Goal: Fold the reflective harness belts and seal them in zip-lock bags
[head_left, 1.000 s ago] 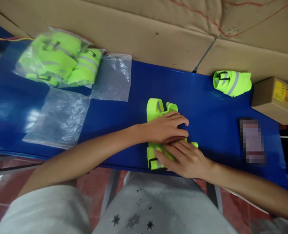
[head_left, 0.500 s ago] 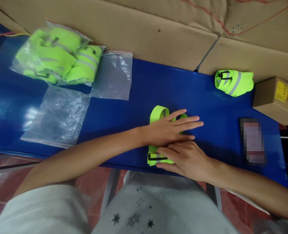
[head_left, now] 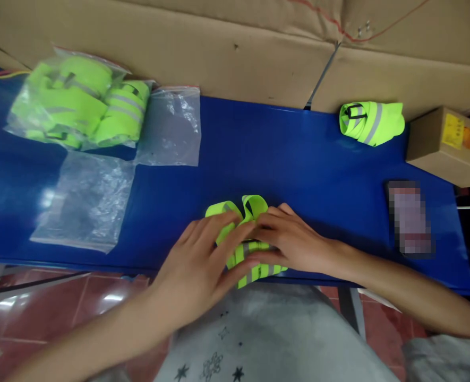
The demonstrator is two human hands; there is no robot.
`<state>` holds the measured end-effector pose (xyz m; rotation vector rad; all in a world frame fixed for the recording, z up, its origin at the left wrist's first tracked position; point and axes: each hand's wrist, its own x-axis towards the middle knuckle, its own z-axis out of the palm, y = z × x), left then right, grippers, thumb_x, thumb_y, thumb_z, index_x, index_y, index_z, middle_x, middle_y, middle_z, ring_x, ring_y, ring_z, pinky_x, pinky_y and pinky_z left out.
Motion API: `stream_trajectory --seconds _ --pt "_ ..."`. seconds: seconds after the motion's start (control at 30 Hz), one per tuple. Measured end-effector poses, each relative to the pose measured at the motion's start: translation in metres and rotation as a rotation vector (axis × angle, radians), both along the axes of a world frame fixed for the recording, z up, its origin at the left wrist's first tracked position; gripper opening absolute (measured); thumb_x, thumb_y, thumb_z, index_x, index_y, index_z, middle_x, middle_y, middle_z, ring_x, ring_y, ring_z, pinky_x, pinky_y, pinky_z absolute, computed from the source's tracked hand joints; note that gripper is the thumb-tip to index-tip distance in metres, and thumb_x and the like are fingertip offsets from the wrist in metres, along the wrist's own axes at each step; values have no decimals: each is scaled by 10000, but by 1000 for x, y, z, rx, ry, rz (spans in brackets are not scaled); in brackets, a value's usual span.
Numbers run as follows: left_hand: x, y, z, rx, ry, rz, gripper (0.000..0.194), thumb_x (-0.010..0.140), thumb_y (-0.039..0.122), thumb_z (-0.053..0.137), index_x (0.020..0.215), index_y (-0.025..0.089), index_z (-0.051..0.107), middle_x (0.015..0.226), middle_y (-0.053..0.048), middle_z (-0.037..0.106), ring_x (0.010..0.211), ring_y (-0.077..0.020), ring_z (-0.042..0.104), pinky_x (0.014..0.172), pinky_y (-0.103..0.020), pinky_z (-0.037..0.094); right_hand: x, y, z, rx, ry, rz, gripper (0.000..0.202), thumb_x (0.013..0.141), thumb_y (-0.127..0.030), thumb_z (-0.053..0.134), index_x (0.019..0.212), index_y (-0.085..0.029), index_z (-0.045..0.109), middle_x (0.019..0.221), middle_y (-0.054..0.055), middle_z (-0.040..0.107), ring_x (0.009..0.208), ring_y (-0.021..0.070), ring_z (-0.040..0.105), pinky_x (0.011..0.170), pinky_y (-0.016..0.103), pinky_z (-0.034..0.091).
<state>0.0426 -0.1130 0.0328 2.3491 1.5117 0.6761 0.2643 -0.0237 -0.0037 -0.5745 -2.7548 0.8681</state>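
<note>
At the near edge of the surface (head_left: pixel 238 148), the left hand (head_left: pixel 203 260) and right hand (head_left: pixel 286 239) meet over a yellow-green reflective bundle (head_left: pixel 254 273), fingers partly bent against it; whether they grip it cannot be told. This looks like folding or rolling, and the next move seems to call for keeping the loose upper loops tucked in.
</note>
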Motion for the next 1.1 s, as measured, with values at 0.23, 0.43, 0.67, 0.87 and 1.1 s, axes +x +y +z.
stream_trajectory --seconds 0.23,0.43,0.67,0.87,1.1 --pt "-24 -35 -39 -81 18 52 239 1013 201 505 1209 184 641 1268 -117 642 1138 -254 669 990 -436 587 -1 0 -6 39 18 21 448 1006 -568 548 1077 -164 730 955 61 688 881 171 608 769 313 392" --pt "-18 12 -59 -33 -123 -71 213 997 132 515 1152 167 657 1245 -99 700 1191 -221 662 1102 -457 527 0 -9 -3 257 129 74 384 1030 -487 549 1126 -142 688 944 57 711 839 174 642 772 313 498" --pt "-15 41 -53 -23 -91 -184 330 961 54 467 1200 177 658 1206 -95 710 1152 -207 675 981 -353 573 2 -13 -1 497 137 111 237 1051 -380 546 1102 -187 674 876 8 701 797 149 620 717 296 460" --pt "-18 36 -46 -146 -216 -115 333 1027 245 528 1358 222 549 1276 -88 662 1142 -184 685 975 -327 583 3 -12 -5 680 204 196 243 1035 -344 587 1077 -132 697 946 41 705 907 160 616 793 315 466" --pt "-9 49 -54 24 -60 -222 360 1029 184 446 1333 260 623 1345 -110 584 1109 -210 653 930 -378 562 5 -18 -7 704 164 239 788 1008 -727 319 1120 -46 698 1011 136 710 902 220 623 835 375 496"
